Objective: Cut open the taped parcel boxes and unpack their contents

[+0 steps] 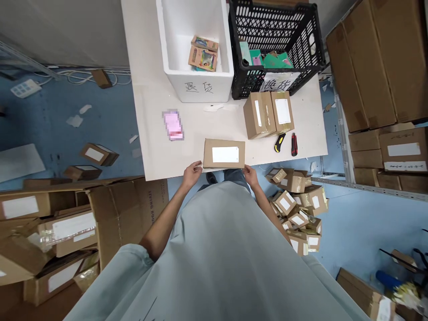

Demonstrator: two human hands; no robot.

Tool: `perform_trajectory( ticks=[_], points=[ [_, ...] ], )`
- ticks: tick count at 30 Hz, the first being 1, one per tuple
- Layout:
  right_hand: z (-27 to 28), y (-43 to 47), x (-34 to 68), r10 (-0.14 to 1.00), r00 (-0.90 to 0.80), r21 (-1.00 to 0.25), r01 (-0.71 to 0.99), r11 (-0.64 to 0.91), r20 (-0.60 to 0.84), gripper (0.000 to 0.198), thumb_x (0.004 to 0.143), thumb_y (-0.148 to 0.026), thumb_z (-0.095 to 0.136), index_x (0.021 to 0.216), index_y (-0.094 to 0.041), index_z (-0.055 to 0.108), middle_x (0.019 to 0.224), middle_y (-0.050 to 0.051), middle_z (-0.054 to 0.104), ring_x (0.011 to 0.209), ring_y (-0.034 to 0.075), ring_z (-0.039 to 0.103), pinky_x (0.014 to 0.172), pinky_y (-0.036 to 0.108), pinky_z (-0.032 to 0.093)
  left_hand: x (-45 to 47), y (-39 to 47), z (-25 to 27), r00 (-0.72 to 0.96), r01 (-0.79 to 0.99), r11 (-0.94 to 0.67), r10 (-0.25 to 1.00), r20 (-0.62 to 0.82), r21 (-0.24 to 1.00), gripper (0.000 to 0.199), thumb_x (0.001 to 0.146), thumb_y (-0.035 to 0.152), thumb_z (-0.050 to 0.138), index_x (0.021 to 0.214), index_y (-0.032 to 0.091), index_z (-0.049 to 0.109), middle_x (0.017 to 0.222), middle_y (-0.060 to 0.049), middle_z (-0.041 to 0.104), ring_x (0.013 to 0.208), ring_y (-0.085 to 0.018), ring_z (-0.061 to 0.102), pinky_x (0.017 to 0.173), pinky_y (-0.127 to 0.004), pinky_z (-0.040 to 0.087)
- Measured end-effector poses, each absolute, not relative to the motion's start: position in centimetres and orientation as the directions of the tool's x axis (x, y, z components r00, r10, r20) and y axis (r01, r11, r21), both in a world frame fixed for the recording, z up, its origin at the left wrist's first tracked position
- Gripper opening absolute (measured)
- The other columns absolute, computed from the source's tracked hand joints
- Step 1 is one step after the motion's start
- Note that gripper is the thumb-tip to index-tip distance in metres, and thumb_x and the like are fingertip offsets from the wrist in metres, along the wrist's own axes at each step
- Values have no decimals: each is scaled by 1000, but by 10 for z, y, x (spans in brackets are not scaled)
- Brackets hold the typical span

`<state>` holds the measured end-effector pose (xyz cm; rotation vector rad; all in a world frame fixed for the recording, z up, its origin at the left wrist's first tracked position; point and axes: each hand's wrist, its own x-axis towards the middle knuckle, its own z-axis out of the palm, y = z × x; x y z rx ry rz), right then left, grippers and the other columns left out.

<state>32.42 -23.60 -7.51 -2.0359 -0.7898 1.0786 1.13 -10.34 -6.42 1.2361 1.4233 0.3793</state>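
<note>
A small brown cardboard box (209, 158) with a white label lies at the near edge of the table, in front of my body. My left hand (192, 174) is at its near left corner, fingers bent and fingertips against its side. At the near right corner, my right hand (250, 175) has its fingers closed on the box, partly hidden by it. Two taped cardboard boxes (264, 129) stand together farther back on the right. Beside them lie a yellow-and-black box cutter (279, 142) and a red-and-black box cutter (294, 145). A pink, pixelated item (173, 125) lies to the left.
A white foam bin (197, 87) holding small colourful boxes and a black plastic crate (245, 80) with green packages line the table's (150, 151) back. Piled parcels (297, 218) cover floor at right; a large open carton (123, 223) of boxes stands left. Shelved cartons (377, 67) rise at far right.
</note>
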Motion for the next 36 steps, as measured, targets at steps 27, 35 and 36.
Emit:
perform_trajectory(
  ticks=[27,35,36],
  points=[
    [-30,-204,334,838,465,-832,313,-457,-285,65,104,-77,57,114,-21,88,113,15,86,108,33,79,106,49,62,2,-97,-36,154,405,274,920,-361,872,59,107,69,58,117,18,86,118,-14,84,106,-29,79,100,-42,65],
    [-61,-241,319,783,405,-791,197,-579,-472,73,86,-54,76,150,-21,74,131,11,84,110,29,76,102,49,66,-18,-121,-65,188,466,378,842,-506,800,75,78,27,82,152,19,72,141,-16,78,110,-28,79,107,-49,66],
    [-63,-240,316,781,394,-789,190,-584,-484,71,85,-53,76,148,-22,75,132,11,83,111,30,75,103,49,66,-16,-122,-66,194,468,391,829,-524,793,79,76,25,82,154,20,71,141,-16,78,111,-28,79,106,-50,67]
  ],
)
